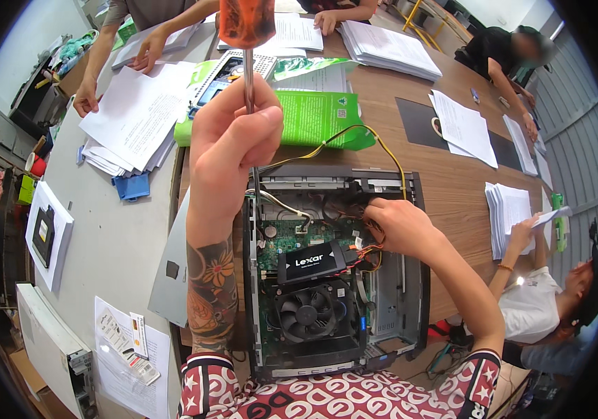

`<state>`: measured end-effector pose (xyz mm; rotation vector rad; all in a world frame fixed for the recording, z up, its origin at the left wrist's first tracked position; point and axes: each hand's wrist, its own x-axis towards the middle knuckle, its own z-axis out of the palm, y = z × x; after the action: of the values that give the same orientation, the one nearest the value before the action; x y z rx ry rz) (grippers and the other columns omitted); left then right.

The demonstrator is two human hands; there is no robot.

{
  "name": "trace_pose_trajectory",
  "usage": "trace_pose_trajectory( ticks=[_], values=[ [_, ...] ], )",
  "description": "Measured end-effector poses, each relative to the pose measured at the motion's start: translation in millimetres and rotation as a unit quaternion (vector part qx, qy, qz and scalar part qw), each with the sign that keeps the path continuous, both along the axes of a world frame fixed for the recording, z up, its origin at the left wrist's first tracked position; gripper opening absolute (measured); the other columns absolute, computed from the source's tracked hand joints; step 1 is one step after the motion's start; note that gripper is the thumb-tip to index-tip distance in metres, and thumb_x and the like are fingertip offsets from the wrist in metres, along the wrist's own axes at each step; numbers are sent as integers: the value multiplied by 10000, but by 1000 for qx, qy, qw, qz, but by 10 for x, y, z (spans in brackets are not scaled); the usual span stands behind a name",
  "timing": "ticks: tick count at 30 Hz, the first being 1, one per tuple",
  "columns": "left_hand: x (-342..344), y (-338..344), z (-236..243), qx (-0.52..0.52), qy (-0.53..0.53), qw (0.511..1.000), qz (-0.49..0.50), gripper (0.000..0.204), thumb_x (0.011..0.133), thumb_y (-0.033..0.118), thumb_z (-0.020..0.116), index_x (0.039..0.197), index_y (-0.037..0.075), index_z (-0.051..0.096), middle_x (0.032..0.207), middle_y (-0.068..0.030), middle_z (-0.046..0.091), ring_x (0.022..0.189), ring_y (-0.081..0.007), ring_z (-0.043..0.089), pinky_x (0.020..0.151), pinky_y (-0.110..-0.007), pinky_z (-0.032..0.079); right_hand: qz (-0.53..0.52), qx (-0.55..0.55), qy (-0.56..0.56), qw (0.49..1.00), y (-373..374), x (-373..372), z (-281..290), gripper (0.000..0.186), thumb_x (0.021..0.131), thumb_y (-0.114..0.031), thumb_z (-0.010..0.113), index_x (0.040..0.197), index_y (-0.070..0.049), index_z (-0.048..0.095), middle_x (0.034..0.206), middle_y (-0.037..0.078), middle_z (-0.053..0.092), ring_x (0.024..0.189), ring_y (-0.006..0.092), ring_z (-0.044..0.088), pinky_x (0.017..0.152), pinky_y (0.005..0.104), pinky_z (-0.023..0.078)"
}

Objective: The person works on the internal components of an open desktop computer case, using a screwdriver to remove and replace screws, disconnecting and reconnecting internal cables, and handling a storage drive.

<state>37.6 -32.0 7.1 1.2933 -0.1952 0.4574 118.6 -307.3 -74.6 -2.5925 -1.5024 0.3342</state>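
Note:
My left hand [240,136] is closed around the shaft of a screwdriver [247,24] with a see-through orange handle. The shaft points down past my fist toward the upper left edge of an open computer case [423,279]. At the case's upper right, my right hand [402,225] has its fingers curled in on a bundle of dark cables [344,206]; the fingertips are partly hidden. Between my forearms, a black solid-state drive [311,261] lies tilted above the green motherboard [281,237], with cables at its right end. Below the drive sits a black cooling fan [306,312].
A green package [320,115] and a yellow-black cable [383,143] lie beyond the case. Paper stacks [391,50] spread over the tables. Another person's hands [114,77] handle sheets at the far left; more people sit along the right. A white computer case [48,342] stands lower left.

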Motion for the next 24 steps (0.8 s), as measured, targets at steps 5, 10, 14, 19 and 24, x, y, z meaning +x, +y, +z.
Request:
trace_pose_trajectory(
  ticks=[5,10,14,19,24],
  values=[
    [-21,22,12,-3,1,1000,7,171,886,142,501,781,71,386,586,20,324,509,-49,238,474,-246,183,4,6,14,1000,15,-1,19,110,740,-37,672,811,-15,591,883,129,602,816,341,641,702,450,527],
    [8,39,-21,-2,3,1000,6,171,886,148,504,783,73,390,586,21,321,509,-50,237,474,-246,183,-1,-6,36,999,-1,24,-13,167,716,-36,699,842,-10,592,893,132,601,837,337,640,732,435,533],
    [-11,56,-9,-12,3,1000,11,169,887,150,504,785,74,393,585,20,324,506,-52,236,471,-247,182,32,-26,9,999,32,15,20,234,706,-56,727,891,4,596,934,134,603,855,326,645,757,420,546],
    [-2,81,-16,-10,-2,1000,1,166,888,148,501,785,74,393,588,17,331,505,-51,235,469,-247,182,54,-62,13,997,20,7,69,301,698,-96,762,923,11,592,992,131,596,886,308,648,770,400,553],
    [6,96,-21,-9,-5,1000,-3,173,886,155,504,784,75,389,585,16,329,505,-51,234,468,-248,180,59,-42,-4,997,-25,3,13,296,694,-104,764,902,8,585,969,126,599,864,300,652,749,398,551]
  ],
)
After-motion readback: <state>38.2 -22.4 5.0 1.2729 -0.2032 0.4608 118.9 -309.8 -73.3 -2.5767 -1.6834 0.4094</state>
